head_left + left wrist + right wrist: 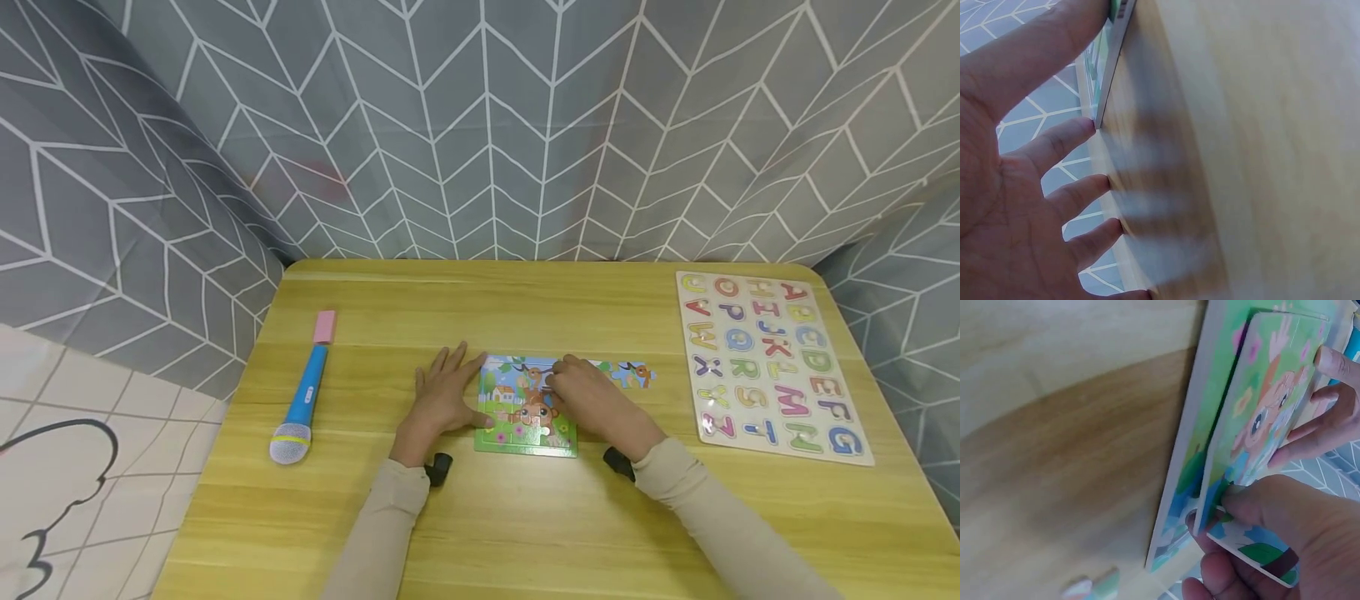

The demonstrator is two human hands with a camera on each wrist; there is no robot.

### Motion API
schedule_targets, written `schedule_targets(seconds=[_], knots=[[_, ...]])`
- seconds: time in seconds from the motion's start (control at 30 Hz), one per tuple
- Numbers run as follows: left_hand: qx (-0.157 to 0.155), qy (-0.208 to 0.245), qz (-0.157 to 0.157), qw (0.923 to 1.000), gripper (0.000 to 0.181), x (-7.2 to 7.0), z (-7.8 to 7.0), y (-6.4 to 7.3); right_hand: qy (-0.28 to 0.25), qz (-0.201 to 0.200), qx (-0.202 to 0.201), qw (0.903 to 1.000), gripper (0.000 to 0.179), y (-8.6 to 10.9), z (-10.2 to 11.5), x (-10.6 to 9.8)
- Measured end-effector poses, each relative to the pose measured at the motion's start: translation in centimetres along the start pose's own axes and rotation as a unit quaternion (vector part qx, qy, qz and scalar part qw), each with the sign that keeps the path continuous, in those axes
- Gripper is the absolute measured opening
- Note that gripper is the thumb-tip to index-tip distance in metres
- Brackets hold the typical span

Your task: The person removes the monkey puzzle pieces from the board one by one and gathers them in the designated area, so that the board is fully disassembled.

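A cartoon animal jigsaw puzzle [525, 412] lies in a green-edged board [491, 447] on the table. My left hand [444, 398] rests at the board's left side, fingers spread and straight. Its thumb [1054, 47] lies over the board, and the index fingertip touches a corner. At the upper right of the puzzle, my right hand [588, 396] pinches a puzzle piece [1260, 550] with a green leaf and brown branch between thumb and fingers. The fingers partly hide that piece and the corner under it. A loose deer piece [636, 375] lies right of the hand.
On the left of the table lies a blue toy microphone [303, 400], with a pink block [325, 327] just beyond its handle. An alphabet peg board [772, 367] takes up the right side. Patterned grey curtains [487, 125] hang behind the table's far edge.
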State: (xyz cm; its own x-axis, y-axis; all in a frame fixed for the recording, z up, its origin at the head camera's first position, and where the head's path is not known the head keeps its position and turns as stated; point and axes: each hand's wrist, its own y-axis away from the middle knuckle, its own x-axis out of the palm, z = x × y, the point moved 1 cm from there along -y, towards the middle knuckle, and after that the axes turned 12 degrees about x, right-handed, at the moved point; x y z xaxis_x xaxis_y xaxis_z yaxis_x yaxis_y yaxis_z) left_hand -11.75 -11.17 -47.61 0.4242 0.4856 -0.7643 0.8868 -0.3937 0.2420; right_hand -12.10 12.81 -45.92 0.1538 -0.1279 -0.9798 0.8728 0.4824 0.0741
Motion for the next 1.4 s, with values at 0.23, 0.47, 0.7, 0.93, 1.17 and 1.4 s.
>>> schedule_targets(seconds=[0.23,0.47,0.7,0.93,1.17,1.4], knots=[[0.0,0.0,0.001,1.0,0.108,0.0,0.1,0.0,0.03,0.009,-0.023,0.9992,0.009,0.1,-0.2,-0.6],[0.006,0.0,0.0,1.0,0.108,0.1,0.2,0.1,0.03,0.031,-0.035,0.9985,0.005,-0.2,-0.5,-0.7],[0.003,0.002,0.006,1.0,0.108,0.1,0.3,0.1,-0.082,0.049,-0.044,0.9945,0.016,0.1,-1.7,-0.7],[0.006,0.0,0.005,1.0,0.107,0.3,0.4,0.0,-0.166,0.041,0.002,0.9853,0.013,0.4,-2.4,-0.5],[0.006,0.002,0.004,1.0,0.108,0.2,0.3,0.0,-0.035,-0.006,-0.011,0.9993,0.015,0.4,-1.1,-0.3],[0.009,-0.003,0.004,0.9999,0.107,0.1,0.3,0.0,-0.012,-0.031,-0.015,0.9993,0.019,0.4,-1.4,-0.4]])
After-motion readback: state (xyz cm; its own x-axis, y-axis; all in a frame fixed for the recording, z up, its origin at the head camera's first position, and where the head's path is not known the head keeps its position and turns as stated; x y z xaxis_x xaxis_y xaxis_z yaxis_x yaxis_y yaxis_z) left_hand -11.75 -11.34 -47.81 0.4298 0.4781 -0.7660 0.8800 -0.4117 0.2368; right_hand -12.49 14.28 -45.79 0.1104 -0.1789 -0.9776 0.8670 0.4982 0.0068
